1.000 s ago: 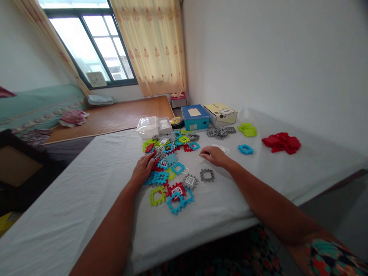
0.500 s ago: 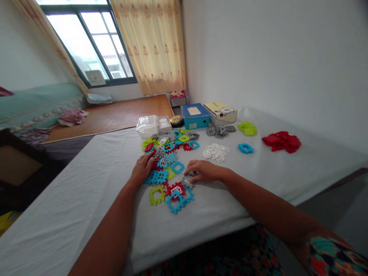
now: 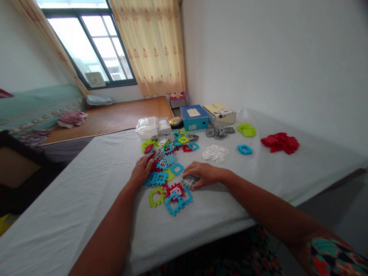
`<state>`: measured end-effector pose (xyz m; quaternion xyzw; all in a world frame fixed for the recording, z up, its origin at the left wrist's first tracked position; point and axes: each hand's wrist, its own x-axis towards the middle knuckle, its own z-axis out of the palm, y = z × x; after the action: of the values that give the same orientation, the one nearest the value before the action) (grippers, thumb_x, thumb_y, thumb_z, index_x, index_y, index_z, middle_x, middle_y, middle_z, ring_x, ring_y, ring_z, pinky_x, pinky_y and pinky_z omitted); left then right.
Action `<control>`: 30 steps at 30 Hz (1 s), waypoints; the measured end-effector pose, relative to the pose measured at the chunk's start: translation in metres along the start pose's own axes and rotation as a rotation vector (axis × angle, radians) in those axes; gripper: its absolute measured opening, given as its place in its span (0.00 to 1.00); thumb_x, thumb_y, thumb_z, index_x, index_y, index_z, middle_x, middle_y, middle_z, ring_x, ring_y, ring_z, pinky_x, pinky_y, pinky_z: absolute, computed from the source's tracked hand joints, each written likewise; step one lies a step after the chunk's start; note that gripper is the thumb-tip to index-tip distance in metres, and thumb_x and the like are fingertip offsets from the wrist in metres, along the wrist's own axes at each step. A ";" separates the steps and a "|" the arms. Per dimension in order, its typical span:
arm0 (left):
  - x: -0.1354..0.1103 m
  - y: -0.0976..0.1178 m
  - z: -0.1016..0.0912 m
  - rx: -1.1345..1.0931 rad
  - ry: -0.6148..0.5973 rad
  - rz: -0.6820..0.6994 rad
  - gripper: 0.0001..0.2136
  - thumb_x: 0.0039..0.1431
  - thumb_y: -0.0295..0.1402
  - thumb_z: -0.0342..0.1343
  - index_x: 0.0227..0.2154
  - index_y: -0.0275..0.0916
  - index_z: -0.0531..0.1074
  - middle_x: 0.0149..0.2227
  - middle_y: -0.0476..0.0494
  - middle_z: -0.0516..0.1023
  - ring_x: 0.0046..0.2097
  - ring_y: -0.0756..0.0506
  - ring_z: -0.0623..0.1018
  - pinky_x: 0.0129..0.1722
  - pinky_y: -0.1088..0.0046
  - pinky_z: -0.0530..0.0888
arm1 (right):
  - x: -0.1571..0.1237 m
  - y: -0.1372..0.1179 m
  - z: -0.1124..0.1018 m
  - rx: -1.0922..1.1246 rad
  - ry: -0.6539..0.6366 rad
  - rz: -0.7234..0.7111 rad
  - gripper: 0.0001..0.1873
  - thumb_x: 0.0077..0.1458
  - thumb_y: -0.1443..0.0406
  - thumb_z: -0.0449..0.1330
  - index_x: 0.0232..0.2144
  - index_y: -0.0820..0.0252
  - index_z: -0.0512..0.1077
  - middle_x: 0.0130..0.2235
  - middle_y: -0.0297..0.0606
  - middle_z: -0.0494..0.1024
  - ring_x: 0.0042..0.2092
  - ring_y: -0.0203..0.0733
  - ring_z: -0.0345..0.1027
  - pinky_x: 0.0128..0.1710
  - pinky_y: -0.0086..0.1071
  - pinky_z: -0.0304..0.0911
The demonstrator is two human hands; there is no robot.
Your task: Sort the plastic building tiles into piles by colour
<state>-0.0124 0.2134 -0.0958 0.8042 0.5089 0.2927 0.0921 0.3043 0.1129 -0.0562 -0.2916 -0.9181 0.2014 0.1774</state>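
Mixed interlocking plastic building tiles in blue, red, green, grey and white lie heaped in front of me. My left hand (image 3: 141, 168) rests on the heap's left edge, fingers stretched over red and grey tiles. My right hand (image 3: 202, 173) is at the right side, its thumb and fingers spread around a grey tile (image 3: 196, 178) with a white window piece (image 3: 188, 181) on it. Whether the fingers touch that tile is hard to tell. Nearest me are a green frame tile (image 3: 156, 196), a red tile (image 3: 174, 188) and a blue frame tile (image 3: 173, 205).
Sorted piles lie to the right: white window pieces (image 3: 215, 153), grey tiles (image 3: 220, 132), green tiles (image 3: 246, 129), blue tiles (image 3: 245, 149) and red tiles (image 3: 280, 143). Behind stand a clear plastic box (image 3: 146, 128), a round tin (image 3: 176, 122), a blue box (image 3: 194, 117) and a yellow box (image 3: 220, 114).
My right hand's thumb and fingers have spread wider apart, showing more of the grey tile with the white window piece. My left hand stays in place on the heap.
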 end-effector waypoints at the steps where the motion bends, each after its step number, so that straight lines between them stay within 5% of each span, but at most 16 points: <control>1: 0.000 0.000 0.000 0.000 0.001 0.000 0.24 0.65 0.45 0.38 0.56 0.39 0.66 0.55 0.39 0.71 0.57 0.40 0.69 0.59 0.57 0.65 | 0.001 -0.001 0.001 -0.012 0.008 0.005 0.23 0.49 0.60 0.67 0.48 0.58 0.74 0.49 0.44 0.76 0.51 0.46 0.66 0.54 0.41 0.59; 7: 0.000 -0.002 0.000 -0.007 -0.005 0.012 0.24 0.65 0.45 0.39 0.56 0.39 0.66 0.56 0.38 0.71 0.58 0.40 0.68 0.60 0.56 0.64 | 0.003 0.008 0.007 0.095 0.225 0.094 0.12 0.57 0.67 0.57 0.44 0.61 0.75 0.46 0.43 0.77 0.43 0.39 0.71 0.45 0.33 0.64; 15: 0.001 -0.002 0.000 0.004 -0.013 0.008 0.24 0.65 0.44 0.38 0.56 0.37 0.66 0.56 0.37 0.71 0.58 0.40 0.69 0.59 0.56 0.64 | 0.003 0.017 0.009 0.234 0.338 0.372 0.14 0.56 0.62 0.59 0.44 0.60 0.73 0.42 0.39 0.77 0.28 0.32 0.70 0.32 0.27 0.64; 19: 0.001 -0.002 0.001 0.013 0.000 0.014 0.24 0.65 0.44 0.38 0.56 0.37 0.66 0.56 0.37 0.71 0.57 0.40 0.69 0.59 0.56 0.65 | 0.003 0.017 0.004 0.328 0.381 0.448 0.14 0.55 0.61 0.60 0.43 0.60 0.74 0.41 0.37 0.78 0.29 0.33 0.71 0.31 0.28 0.64; 23: 0.001 -0.002 0.001 0.020 0.015 0.017 0.24 0.65 0.44 0.38 0.56 0.38 0.67 0.55 0.37 0.72 0.57 0.40 0.69 0.59 0.56 0.65 | 0.002 0.017 0.004 0.386 0.319 0.335 0.13 0.55 0.62 0.61 0.42 0.61 0.74 0.35 0.36 0.78 0.33 0.35 0.71 0.33 0.27 0.64; 30: 0.001 0.002 -0.002 0.008 -0.021 0.001 0.24 0.65 0.44 0.38 0.56 0.37 0.66 0.56 0.37 0.71 0.57 0.40 0.69 0.59 0.56 0.65 | 0.000 0.009 0.003 0.373 0.196 0.129 0.08 0.51 0.65 0.64 0.37 0.59 0.75 0.40 0.36 0.78 0.41 0.37 0.72 0.40 0.29 0.67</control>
<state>-0.0118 0.2130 -0.0930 0.8080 0.5087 0.2821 0.0940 0.3066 0.1187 -0.0630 -0.3301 -0.8227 0.3496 0.3033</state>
